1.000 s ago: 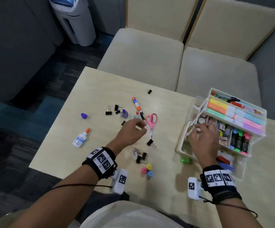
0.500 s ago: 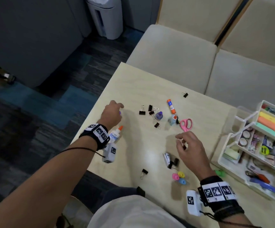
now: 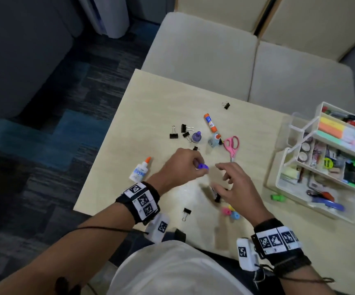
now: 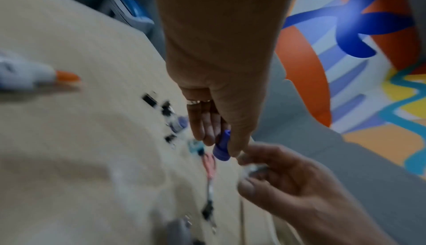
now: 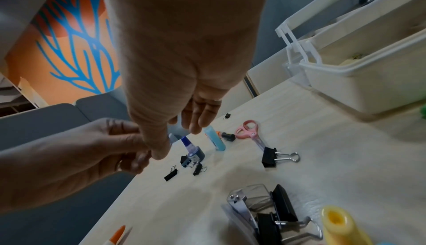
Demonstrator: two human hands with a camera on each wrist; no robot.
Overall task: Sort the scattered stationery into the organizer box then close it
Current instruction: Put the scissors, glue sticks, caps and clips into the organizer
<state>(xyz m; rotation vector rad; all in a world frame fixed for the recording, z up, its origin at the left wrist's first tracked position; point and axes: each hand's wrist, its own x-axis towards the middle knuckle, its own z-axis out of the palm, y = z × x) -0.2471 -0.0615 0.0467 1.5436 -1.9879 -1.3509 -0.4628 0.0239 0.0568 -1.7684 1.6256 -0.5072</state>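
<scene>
while left hand (image 3: 179,167) fingers pinch purple cap (image 3: 202,166), right hand (image 3: 235,186) (empty) hovers open beside.

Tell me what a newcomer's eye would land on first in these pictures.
First, the two hands meeting above the middle of the table: the left hand pinches a small purple cap, and the right hand reaches toward it with loose fingers. Next, the open white organizer box at the right edge, crammed with bright highlighters. Between them lie pink scissors and scattered black binder clips.
</scene>
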